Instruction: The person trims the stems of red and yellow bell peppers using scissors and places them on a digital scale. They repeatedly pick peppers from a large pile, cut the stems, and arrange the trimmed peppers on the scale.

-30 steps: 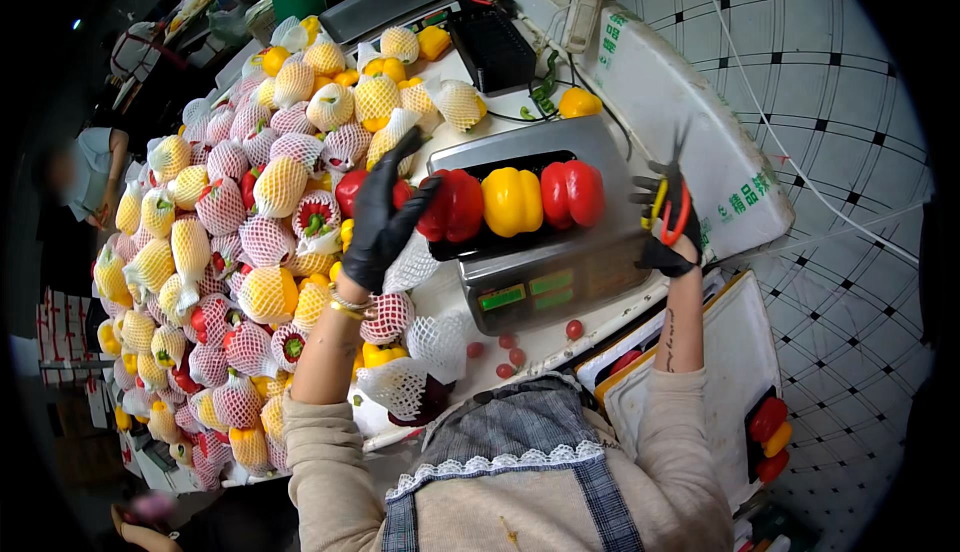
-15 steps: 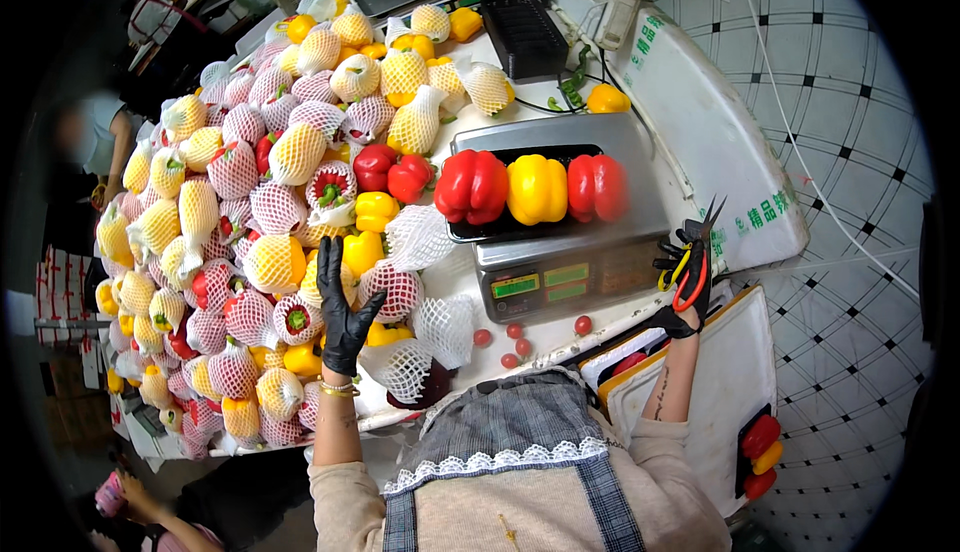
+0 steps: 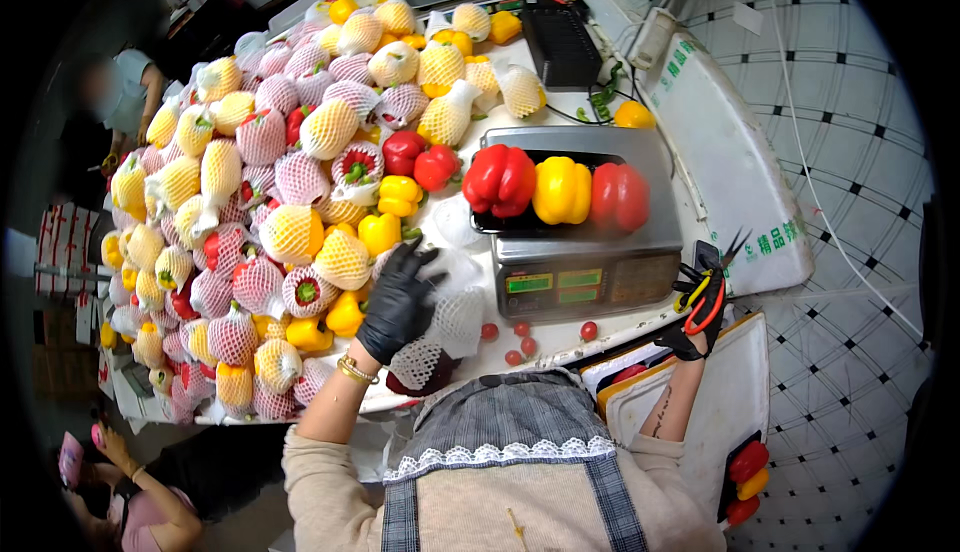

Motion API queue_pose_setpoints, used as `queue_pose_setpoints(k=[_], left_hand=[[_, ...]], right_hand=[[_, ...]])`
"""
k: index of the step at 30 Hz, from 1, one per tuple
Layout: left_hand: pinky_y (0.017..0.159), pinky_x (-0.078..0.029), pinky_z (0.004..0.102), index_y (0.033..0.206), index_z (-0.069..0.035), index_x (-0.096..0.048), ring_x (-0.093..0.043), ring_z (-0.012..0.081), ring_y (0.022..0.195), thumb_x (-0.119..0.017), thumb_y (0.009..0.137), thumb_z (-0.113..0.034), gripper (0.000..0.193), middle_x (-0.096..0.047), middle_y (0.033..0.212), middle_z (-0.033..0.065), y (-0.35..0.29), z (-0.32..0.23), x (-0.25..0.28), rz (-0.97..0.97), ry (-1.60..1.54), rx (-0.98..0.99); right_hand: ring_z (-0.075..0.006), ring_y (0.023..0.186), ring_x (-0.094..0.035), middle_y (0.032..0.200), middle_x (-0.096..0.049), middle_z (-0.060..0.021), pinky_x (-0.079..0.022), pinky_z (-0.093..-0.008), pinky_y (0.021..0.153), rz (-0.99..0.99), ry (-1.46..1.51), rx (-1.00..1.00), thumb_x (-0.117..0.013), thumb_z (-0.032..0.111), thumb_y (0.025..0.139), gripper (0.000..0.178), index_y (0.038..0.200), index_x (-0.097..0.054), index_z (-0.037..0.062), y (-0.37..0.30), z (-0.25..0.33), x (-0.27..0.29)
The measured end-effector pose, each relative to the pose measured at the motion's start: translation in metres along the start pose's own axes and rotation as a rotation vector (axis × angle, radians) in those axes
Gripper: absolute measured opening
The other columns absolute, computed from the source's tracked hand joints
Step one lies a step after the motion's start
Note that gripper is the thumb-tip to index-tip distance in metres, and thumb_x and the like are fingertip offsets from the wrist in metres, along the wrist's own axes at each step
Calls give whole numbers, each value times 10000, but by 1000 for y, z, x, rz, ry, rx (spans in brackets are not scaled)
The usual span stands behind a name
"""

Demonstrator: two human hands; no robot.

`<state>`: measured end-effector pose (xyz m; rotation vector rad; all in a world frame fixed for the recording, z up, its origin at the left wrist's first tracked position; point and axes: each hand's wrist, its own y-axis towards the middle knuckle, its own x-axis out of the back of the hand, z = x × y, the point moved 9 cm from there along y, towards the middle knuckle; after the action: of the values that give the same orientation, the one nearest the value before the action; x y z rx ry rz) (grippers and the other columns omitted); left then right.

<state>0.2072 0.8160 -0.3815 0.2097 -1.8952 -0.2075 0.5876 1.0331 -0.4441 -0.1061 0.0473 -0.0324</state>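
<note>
My left hand [image 3: 398,304], in a black glove, is over the near right edge of the pepper pile. Its fingers are apart, and I see nothing held in them. Beside it lie loose white foam nets [image 3: 458,320], one of them blurred. My right hand [image 3: 697,314], also gloved, is closed around scissors [image 3: 706,302] with red and yellow handles, blades pointing up and away. Between my hands a scale [image 3: 590,277] bears a black tray [image 3: 515,223] with a red bell pepper [image 3: 499,180], a yellow bell pepper [image 3: 562,191] and another red bell pepper [image 3: 619,198], slightly blurred.
Netted and bare peppers [image 3: 326,130] are heaped across the left of the table. Several small red tomatoes [image 3: 589,331] lie before the scale. Black trays [image 3: 560,44] are stacked behind it; a white foam box [image 3: 730,142] stands right. Other people are at the far left and lower left.
My left hand has swung right and nearer, from upright beside the pile to over the foam nets. The whole view has shifted slightly. My right hand still grips the scissors.
</note>
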Motion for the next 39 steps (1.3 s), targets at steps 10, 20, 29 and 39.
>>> queue_pose_setpoints(k=[10, 20, 29, 39], left_hand=[[1011, -269, 420, 965, -89, -629, -559, 272, 736, -539, 659, -71, 320, -567, 735, 113, -77, 19, -102, 381, -10, -87], [1023, -222, 459, 1321, -70, -315, -292, 381, 1234, -751, 529, -410, 966, -299, 1363, 156, 28, 88, -87, 305, 97, 414], [744, -471, 391, 831, -27, -641, -588, 316, 870, -569, 725, -152, 179, -615, 877, 134, 15, 74, -69, 23, -23, 552], [807, -470, 382, 1111, -48, -516, -576, 322, 878, -633, 711, -243, 460, -551, 1037, 174, -524, 108, -32, -655, -442, 1572]], right_hand=[[-183, 510, -582, 883, -620, -158, -389, -242, 358, 168, -25, 17, -414, 444, 884, 493, 1186, -464, 57, -12, 3, -48], [-165, 571, -570, 925, -607, -155, -414, -247, 428, 225, -67, 83, -362, 424, 898, 450, 1194, -467, 102, -35, 29, -55], [-196, 709, -592, 1063, -581, -149, -459, -253, 453, 296, -102, 63, -358, 411, 910, 440, 1214, -395, 96, -42, 0, 13], [-167, 704, -582, 991, -600, -132, -453, -256, 504, 357, -130, 74, -440, 313, 875, 400, 1199, -428, 78, -53, 5, -53]])
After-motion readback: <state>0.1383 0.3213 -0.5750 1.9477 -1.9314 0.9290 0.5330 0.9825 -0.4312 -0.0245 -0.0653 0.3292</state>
